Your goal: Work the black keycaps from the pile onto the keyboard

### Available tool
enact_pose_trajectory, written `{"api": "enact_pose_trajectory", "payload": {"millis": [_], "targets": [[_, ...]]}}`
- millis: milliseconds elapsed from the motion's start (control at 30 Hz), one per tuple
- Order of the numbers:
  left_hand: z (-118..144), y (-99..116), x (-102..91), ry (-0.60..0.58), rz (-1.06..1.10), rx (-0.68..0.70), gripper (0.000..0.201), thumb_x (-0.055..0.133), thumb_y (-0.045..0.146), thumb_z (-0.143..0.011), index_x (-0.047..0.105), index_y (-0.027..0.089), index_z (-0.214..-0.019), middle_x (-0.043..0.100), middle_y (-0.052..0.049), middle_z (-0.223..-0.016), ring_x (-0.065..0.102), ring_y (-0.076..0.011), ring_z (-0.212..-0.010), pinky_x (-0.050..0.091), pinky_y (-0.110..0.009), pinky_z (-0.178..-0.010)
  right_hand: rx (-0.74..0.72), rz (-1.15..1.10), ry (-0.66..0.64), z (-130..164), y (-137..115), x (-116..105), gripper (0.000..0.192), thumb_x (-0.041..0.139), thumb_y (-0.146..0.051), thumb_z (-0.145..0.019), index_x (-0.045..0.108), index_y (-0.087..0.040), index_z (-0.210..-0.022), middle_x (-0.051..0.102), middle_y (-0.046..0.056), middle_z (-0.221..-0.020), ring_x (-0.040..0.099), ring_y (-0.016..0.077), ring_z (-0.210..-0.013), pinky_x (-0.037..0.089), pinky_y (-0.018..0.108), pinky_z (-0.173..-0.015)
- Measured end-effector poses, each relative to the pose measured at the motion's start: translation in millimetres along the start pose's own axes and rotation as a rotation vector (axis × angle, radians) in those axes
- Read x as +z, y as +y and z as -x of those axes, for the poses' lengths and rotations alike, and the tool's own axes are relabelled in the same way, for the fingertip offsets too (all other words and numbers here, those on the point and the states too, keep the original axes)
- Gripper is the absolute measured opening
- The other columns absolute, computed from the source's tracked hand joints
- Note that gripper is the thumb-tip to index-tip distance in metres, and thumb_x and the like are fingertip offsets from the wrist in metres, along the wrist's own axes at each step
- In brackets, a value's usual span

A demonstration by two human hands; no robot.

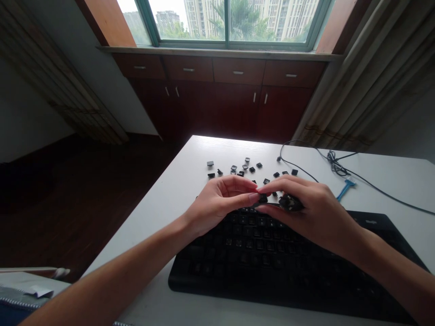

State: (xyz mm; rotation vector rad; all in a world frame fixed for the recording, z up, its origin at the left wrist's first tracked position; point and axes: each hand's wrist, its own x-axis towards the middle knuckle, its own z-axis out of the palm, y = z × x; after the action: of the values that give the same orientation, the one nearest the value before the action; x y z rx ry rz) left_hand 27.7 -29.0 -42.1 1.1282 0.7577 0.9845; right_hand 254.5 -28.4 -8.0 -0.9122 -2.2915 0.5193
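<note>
Both hands meet above the far edge of a black keyboard (220, 267), which lies on the white table and has some keys bared. Between the fingertips is a small black keycap (263, 198). My left hand (222, 197) closes thumb and fingers at its left side. A dark-handled tool, seemingly a keycap puller (290, 203), rests in my right hand (311, 203), its thin end pointing left at the keycap. The right thumb and index finger close around that end. Fingers partly hide how the puller meets the keycap.
Several loose keycaps (252, 170) lie scattered behind my hands. A small blue brush (345, 188) sits at the right, near a bundled black cable (335, 164). The white table (159, 213) has its left edge beside my left forearm. Wooden cabinets (210, 104) stand beyond.
</note>
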Motion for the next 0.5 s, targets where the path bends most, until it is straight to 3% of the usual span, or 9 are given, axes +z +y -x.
{"api": "enact_pose_trajectory", "payload": {"millis": [133,267,367,500], "targets": [[0.7,0.4,-0.2,0.006,-0.028,-0.021,0.020,0.081,0.023,-0.085,0.076,0.019,-0.104,0.077,-0.002,-0.102,0.073,-0.0115,-0.093,0.058,-0.019,-0.085,-0.025,0.050,-0.003,-3.0,-2.4,-8.9,0.016,0.068,-0.027,-0.094,0.072,-0.025,-0.110,0.076,0.001,-0.104,0.072,0.0151,-0.087,0.057,0.028,-0.077],[2.3,2.9,-0.7,0.017,-0.159,-0.043,0.017,0.077,0.027,-0.089,0.075,0.022,-0.105,0.076,-0.001,-0.102,0.071,-0.0112,-0.092,0.058,-0.018,-0.085,-0.003,0.157,0.119,7.2,-0.1,-40.0,0.017,0.073,-0.033,-0.091,0.073,-0.026,-0.107,0.077,0.001,-0.101,0.072,0.0162,-0.085,0.056,0.028,-0.075],[3.6,5.7,-4.0,0.014,-0.290,-0.040,0.015,0.076,0.030,-0.089,0.074,0.024,-0.104,0.075,0.001,-0.097,0.069,-0.0100,-0.086,0.057,-0.015,-0.078,0.070,0.287,0.206,37.2,9.8,-71.8,0.018,0.075,-0.039,-0.089,0.075,-0.029,-0.104,0.075,0.001,-0.098,0.070,0.0180,-0.078,0.055,0.032,-0.072],[5.1,10.3,-7.9,-0.006,-0.482,-0.001,0.016,0.075,0.033,-0.090,0.073,0.027,-0.104,0.073,0.001,-0.093,0.068,-0.0113,-0.084,0.057,-0.015,-0.075,0.281,0.387,0.231,101.3,30.1,-107.2,0.020,0.072,-0.045,-0.090,0.074,-0.032,-0.106,0.076,0.001,-0.094,0.071,0.0210,-0.076,0.056,0.037,-0.074]]}}
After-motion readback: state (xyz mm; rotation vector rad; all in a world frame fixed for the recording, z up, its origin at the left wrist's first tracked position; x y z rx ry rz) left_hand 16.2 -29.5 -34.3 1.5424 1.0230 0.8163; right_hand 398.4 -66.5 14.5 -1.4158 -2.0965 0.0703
